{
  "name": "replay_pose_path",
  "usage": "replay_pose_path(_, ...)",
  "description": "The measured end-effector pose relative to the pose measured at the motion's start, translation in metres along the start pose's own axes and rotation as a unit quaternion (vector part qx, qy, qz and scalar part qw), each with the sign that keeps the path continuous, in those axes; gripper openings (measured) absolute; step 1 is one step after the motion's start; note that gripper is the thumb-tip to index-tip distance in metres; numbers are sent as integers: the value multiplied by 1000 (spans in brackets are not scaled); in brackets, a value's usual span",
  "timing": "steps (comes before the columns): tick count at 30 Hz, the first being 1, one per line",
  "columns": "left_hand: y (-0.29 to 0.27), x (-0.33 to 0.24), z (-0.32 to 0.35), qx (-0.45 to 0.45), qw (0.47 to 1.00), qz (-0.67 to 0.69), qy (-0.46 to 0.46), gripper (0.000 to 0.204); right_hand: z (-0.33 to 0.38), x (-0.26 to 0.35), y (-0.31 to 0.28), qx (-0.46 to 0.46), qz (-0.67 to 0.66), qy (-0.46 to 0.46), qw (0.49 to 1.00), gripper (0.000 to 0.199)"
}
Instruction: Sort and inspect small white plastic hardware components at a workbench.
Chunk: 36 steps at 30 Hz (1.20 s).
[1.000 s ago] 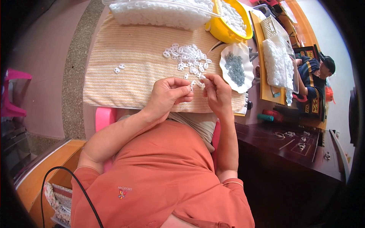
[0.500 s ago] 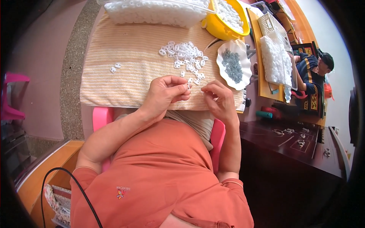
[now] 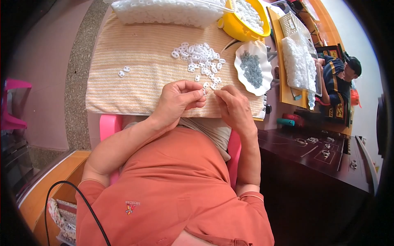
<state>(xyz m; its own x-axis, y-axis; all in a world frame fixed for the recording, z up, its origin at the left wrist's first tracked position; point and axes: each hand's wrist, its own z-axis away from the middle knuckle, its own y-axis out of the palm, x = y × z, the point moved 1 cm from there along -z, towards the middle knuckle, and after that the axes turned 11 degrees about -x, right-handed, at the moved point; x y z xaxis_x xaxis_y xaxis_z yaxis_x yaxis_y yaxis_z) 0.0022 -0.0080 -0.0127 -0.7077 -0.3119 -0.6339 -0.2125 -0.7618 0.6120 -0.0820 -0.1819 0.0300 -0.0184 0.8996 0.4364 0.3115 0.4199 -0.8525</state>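
Observation:
My left hand (image 3: 174, 99) is closed in a pinch on a small white plastic piece (image 3: 204, 92). Just to the right, my right hand (image 3: 236, 105) has thumb and forefinger pressed together; anything between them is too small to make out. The two sets of fingertips are a short gap apart. Beyond them lies a loose pile of white oval pieces with two holes each (image 3: 199, 56), some strayed toward my fingers. A white wavy-rimmed dish (image 3: 266, 76) to the right holds many small grey pins or screws (image 3: 251, 69).
A striped towel (image 3: 123, 92) covers the table. At its far side stand a clear box of white pieces (image 3: 164, 14) and a yellow basin (image 3: 242, 35). Two white pieces (image 3: 124, 71) lie off left. Another person (image 3: 338, 78) sits at the far right beside a filled clear bin (image 3: 298, 63).
My right hand has moved left, its fingertips closer to my left hand, and its fingers have drawn together. My left hand has kept its pinch in about the same place.

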Motion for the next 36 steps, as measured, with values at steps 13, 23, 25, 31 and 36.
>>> replay_pose_path(13,0,0,0,-2,1000,-4,-2,13,0,-5,10,28,51,-43,997,21)
replay_pose_path(23,-1,1,0,-2,1000,2,-2,13,-1,-5,5,34,-21,38,998,21)
replay_pose_path(25,-1,2,-1,2,1000,1,-1,13,3,-16,7,27,-88,85,992,22)
replay_pose_path(31,1,2,0,0,1000,-1,-12,12,14,-27,21,-6,-335,253,908,26)
replay_pose_path(36,-1,4,1,-1,1000,-3,-20,13,16,-26,32,-15,-436,217,873,28)
